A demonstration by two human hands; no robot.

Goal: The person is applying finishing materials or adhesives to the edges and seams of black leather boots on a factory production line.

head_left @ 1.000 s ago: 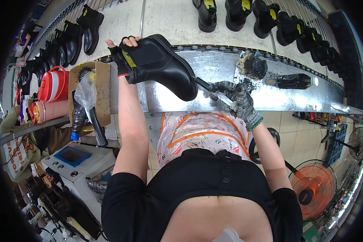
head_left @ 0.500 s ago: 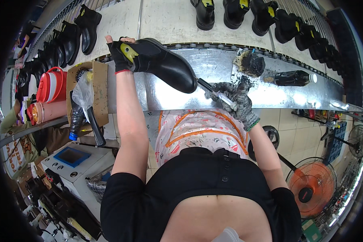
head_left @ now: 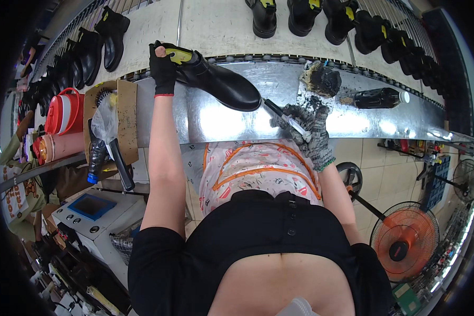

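A black ankle boot (head_left: pixel 224 88) with a yellow-green patch at its opening is held up over the metal bench, its toe pointing right and toward me. My left hand (head_left: pixel 164 69), in a black glove with bare fingertips, grips it by the shaft. A grey, blackened knit glove covers my right hand (head_left: pixel 315 132), which is closed round a slim pen-like tool (head_left: pixel 296 125) with a pale barrel and a dark front end. The tool's tip is at the boot's toe; whether it touches I cannot tell.
On the metal bench (head_left: pixel 205 124) sit a blackened wad (head_left: pixel 323 80) and a dark bottle (head_left: pixel 380 98) with a white cap. Black boots (head_left: pixel 302 17) line the conveyor beyond. At left stands a cardboard box (head_left: pixel 125 118) with brushes; an orange fan (head_left: pixel 404 241) is at lower right.
My left hand has turned the boot and shifted it slightly away from me, and the toe has come up. The right hand and the tool have stayed near the toe.
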